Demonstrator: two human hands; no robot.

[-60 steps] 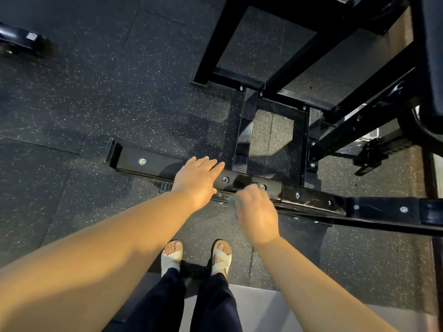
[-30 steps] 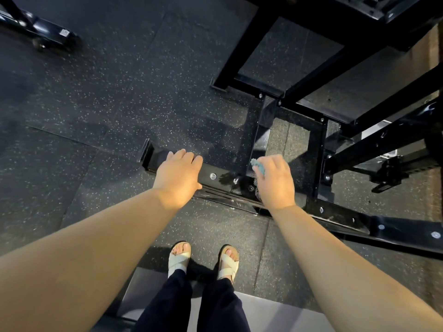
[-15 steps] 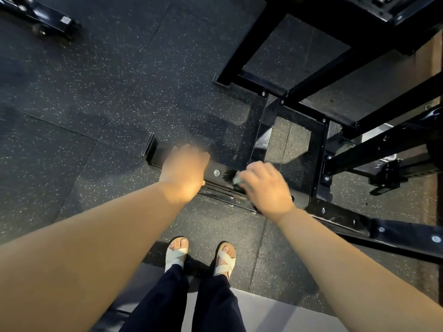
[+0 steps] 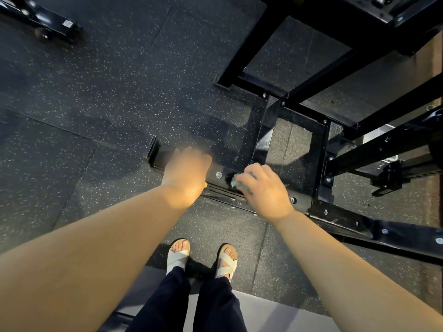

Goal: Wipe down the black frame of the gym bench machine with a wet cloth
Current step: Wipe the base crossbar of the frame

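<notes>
From the head view, the right hand [image 4: 266, 190] pinches a small blue-green cloth [image 4: 239, 183], its grip curled tight around it, and presses it on the low bar [image 4: 223, 176] of the black frame [image 4: 345, 226], near a silver bolt [image 4: 218, 174]. The left hand [image 4: 187, 171] lies on the same bar just to the left, close to the bar's end; it is blurred, and its fingers seem straight and hold nothing.

I think the bunched cloth can catch on the bolt heads or on the slotted rail at the near edge of the bar, and then it slips out of the fingers. The person bends far down, so a wet, glossy bar may let the supporting left hand slide.

The frame is square steel tube, painted shiny black, with plates and bolts. The floor [image 4: 96, 92] is dark speckled rubber in tiles, rough and matte. The cloth looks soft and crumpled.
</notes>
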